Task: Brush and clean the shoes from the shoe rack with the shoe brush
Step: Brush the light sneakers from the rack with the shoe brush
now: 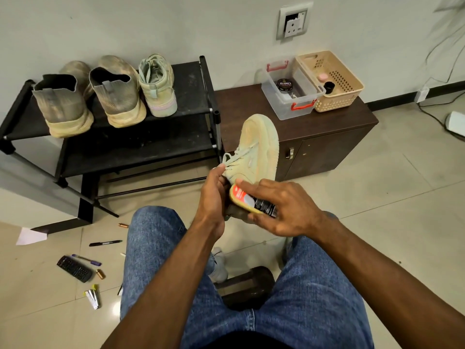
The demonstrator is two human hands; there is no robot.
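Head view showed a seated person in blue jeans working over the floor tiles, both hands raised in front of the knees. The left hand [214, 195] gripped a pale yellow-green shoe [254, 149] by its near end, fingers curled round the heel and laces, thumb tip up beside the lace loops. That shoe stood tilted, toe pointing up and far, its ribbed sole turned to the right. The right hand [286, 207] held the shoe brush [247, 201], a yellow-backed block with a red and black label, pinched between thumb underneath and fingers on top; the index finger lay stretched along the brush's back, its tip just at the shoe's side. The brush pressed against the near part of the shoe, between the two hands.

Far left, a black shoe rack [198, 96] carried a dusty grey pair [88, 96] and, right of them, one matching pale green shoe [158, 84], all on the top shelf. Right of the rack stood a dark brown cabinet [327, 139] bearing a clear box [292, 94] with red handles and a beige basket [332, 79]. On the near left floor lay a black marker [105, 243], a remote [75, 269] and scattered small items.
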